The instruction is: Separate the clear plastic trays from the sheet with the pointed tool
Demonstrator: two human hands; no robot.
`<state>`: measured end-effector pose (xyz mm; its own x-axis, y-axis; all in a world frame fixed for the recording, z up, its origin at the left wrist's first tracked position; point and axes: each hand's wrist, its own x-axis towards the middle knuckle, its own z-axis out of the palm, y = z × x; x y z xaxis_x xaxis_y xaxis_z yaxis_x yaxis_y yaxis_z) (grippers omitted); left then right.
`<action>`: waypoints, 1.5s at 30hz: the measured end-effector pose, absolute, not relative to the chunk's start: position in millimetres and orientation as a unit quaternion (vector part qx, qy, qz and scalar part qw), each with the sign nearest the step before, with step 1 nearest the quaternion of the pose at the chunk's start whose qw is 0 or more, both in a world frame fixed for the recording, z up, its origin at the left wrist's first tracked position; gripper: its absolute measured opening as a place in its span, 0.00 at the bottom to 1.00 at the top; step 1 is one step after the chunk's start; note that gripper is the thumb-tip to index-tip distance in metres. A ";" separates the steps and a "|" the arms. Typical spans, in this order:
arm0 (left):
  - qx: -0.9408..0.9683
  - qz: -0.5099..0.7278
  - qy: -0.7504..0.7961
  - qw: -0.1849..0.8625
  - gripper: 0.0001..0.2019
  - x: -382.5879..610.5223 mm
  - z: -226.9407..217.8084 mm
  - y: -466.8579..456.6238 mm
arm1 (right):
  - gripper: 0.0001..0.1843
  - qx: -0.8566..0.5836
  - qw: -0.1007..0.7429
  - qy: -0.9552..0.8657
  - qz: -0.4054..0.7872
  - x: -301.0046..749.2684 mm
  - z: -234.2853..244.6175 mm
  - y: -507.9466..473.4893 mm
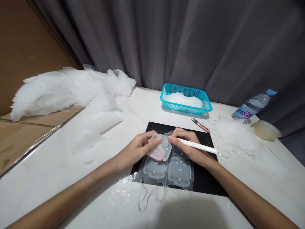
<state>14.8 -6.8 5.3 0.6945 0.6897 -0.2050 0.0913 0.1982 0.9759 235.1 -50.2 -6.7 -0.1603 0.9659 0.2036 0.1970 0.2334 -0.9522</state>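
Note:
My left hand (139, 147) holds a small translucent plastic piece (160, 149) by its left edge, lifted a little over a black mat (205, 178). My right hand (188, 144) grips a long white pen-like tool (202, 147) and its fingertips touch the piece's upper right corner. Under both hands a clear moulded plastic sheet (166, 173) with several rounded cells lies on the mat.
A turquoise basket (186, 99) of white plastic bits stands behind the mat. Small pink-handled snips (200, 125) lie beside it. Loose clear scraps (234, 136) spread to the right, near a tape roll (265, 129) and a water bottle (252, 106). A heap of plastic bags (71, 90) fills the left.

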 end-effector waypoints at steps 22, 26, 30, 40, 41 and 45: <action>0.954 0.110 0.212 0.182 0.39 19.3 -28.6 -22.8 | 0.15 -0.495 0.339 -0.786 0.153 311.1 17.2 -49.4; 0.950 0.130 0.233 0.163 0.40 27.0 -32.9 -16.4 | 0.10 -0.501 0.320 -0.743 0.307 297.3 13.3 -100.9; 0.950 0.155 0.236 0.134 0.40 31.9 -27.7 -15.6 | 0.08 -0.523 0.325 -0.709 0.343 291.6 4.9 -102.6; 0.958 0.167 0.178 0.152 0.23 29.9 -22.5 -34.5 | 0.14 -0.513 0.364 -0.694 0.350 296.6 -14.9 -76.3; 0.957 0.168 0.176 0.157 0.23 28.2 -23.4 -35.9 | 0.15 -0.508 0.369 -0.691 0.360 296.0 -16.2 -75.9; 0.956 0.165 0.167 0.177 0.19 25.1 -21.7 -38.5 | 0.16 -0.481 0.362 -0.704 0.376 295.4 -17.3 -77.9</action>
<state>25.1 -38.5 -21.7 0.8896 0.3784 0.2558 0.2619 -0.8815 0.3930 295.4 -77.9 -17.3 -0.2741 0.9502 0.1483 0.4057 0.2540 -0.8780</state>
